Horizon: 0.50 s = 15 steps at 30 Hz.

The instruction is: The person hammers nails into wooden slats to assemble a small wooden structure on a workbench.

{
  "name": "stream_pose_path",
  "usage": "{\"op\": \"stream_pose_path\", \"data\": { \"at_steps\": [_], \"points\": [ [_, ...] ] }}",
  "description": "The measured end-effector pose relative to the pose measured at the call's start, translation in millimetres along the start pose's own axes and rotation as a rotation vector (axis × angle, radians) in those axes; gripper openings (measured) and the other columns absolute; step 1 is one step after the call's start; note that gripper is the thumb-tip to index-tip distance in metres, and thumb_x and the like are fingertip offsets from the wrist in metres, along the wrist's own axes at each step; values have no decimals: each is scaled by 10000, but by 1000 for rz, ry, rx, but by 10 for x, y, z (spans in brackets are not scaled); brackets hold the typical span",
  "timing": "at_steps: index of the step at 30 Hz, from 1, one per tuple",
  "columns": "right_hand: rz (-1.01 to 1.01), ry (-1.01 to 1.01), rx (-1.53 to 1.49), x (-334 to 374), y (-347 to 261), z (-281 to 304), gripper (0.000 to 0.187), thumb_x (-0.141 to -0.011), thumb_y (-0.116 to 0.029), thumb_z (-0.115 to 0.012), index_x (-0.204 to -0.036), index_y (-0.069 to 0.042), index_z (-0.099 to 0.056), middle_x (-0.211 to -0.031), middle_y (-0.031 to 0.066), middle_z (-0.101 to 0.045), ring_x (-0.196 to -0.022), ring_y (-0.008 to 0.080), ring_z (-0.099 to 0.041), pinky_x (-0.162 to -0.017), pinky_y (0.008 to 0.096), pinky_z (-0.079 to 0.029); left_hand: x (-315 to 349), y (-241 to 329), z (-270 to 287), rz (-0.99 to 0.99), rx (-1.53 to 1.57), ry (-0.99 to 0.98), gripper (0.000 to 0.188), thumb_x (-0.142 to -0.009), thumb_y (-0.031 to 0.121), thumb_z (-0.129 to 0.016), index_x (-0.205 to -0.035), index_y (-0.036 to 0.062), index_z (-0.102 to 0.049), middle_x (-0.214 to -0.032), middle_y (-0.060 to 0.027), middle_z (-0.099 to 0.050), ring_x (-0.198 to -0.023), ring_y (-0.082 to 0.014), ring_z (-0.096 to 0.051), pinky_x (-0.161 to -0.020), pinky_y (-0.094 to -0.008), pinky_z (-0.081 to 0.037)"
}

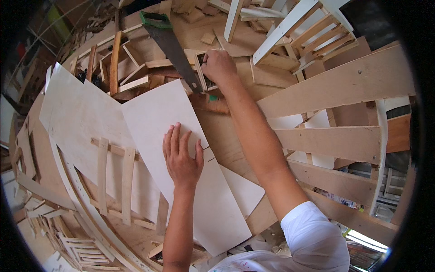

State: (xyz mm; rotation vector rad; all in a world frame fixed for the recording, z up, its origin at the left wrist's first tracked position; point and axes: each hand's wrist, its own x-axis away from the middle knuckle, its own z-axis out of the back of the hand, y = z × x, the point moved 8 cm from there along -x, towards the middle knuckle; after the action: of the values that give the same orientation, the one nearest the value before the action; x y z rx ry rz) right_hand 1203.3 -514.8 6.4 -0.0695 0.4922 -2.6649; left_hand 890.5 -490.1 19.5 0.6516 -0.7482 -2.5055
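My left hand [181,158] lies flat on a long white board [154,109], fingers stretched out, near a short dark line at the board's right edge. At the far side, my right hand [219,67] reaches over a small open wooden box [198,63] with dark insides. Its fingers curl down into the box, and whatever they pinch is hidden. Just left of the box rests a handsaw [170,50] with a green handle, its blade tip close to the white board.
Slatted wooden frames [331,86] stand along the right. Under the board lie larger white sheets [86,122] and a small slatted piece [103,177]. Wooden strips [115,63] and offcuts crowd the far side. A curved frame rail [68,177] runs down the left.
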Motion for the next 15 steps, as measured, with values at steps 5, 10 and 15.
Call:
{"op": "stream_pose_path", "data": {
  "at_steps": [5, 10, 15],
  "points": [
    [-72, 63, 53, 14, 15, -3, 238, -848, -184, -735, -1061, -101, -804, -1111, 187, -769, -1088, 373, -723, -971, 462, -585, 12, 3, 16, 0, 26, 13, 280, -925, 135, -747, -1195, 78, -698, -1537, -124, -561, -1489, -333, -450, -1256, -487, -336],
    [-122, 31, -19, 113, 11, 29, 235, -873, -235, -764, -1090, -167, -823, -1134, 166, -776, -1086, 355, -731, -975, 458, -585, 33, -26, 21, 6, 45, 22, 268, -920, 128, -747, -1180, 79, -702, -1530, -126, -567, -1488, -331, -451, -1250, -486, -346],
    [-65, 145, -167, 211, 26, 122, 209, -866, -202, -793, -1033, -80, -823, -1058, 185, -783, -995, 370, -749, -923, 464, -589, 49, -28, 42, 15, 69, 35, 193, -919, 131, -749, -1100, 70, -719, -1511, -130, -585, -1481, -331, -461, -1248, -482, -354]
  ]
}}
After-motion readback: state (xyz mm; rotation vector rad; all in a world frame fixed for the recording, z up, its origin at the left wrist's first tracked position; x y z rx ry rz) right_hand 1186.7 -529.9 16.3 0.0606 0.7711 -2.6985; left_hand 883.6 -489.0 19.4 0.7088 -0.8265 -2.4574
